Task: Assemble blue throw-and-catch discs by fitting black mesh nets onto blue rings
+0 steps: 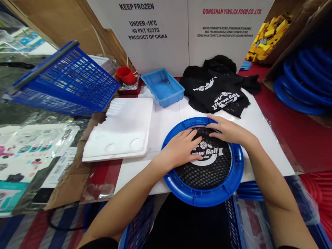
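Blue-rimmed mesh (204,177) | under left hand (180,149) | under right hand (228,129) (far side)

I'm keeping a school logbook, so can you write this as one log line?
left hand: on black mesh; right hand: across blue ring; beyond: blue tray, black cloths

White printed carton (158,52) behind red tabletop (290,138); brown cardboard (70,20) upper left; striped sheeting (38,230) lower left.

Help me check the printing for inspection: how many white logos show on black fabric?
3: one logo on the mesh inside the blue ring, partly covered by the left hand; an upper logo and a lower logo on the black pile. Folds may hide others.
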Demonstrator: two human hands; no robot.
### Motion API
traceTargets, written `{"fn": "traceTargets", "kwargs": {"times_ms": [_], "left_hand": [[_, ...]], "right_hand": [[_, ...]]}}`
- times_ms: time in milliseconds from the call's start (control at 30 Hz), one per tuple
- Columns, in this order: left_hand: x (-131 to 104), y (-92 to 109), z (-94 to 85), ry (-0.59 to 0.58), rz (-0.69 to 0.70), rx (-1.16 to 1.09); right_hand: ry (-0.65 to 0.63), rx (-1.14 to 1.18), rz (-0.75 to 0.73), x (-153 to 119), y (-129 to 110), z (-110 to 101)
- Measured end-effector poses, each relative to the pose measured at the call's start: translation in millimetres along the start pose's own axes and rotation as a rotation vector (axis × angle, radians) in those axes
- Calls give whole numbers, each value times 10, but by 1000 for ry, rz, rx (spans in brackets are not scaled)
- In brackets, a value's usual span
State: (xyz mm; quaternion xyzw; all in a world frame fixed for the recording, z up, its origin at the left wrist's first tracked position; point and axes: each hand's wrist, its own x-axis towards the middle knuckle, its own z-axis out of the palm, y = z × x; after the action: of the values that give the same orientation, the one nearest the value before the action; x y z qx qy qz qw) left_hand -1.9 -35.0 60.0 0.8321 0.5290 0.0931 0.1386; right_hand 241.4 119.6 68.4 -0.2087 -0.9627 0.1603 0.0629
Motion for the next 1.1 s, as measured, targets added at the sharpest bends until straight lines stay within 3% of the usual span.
{"fn": "traceTargets", "kwargs": {"times_ms": [200, 367, 533, 667, 833, 967, 1100], "left_hand": [[64, 103, -87, 106, -15, 170], [152, 14, -138, 179, -108, 247], [169, -105, -167, 200, -135, 29], [189, -150, -189, 234, -119, -285], [221, -153, -182, 285, -131, -607], [305, -142, -151, 360, -193, -613], [462, -136, -130, 371, -195, -467]], "right_hand": [[17, 1, -9, 57, -28, 33], [47, -7, -87, 53, -161, 1], [47, 57, -157, -9, -313, -188], [-40, 184, -38, -59, -330, -256], [-42, 329, 45, -60, -286, -263], [62, 286, 104, -6, -249, -187], [161, 268, 180, 44, -156, -48]]}}
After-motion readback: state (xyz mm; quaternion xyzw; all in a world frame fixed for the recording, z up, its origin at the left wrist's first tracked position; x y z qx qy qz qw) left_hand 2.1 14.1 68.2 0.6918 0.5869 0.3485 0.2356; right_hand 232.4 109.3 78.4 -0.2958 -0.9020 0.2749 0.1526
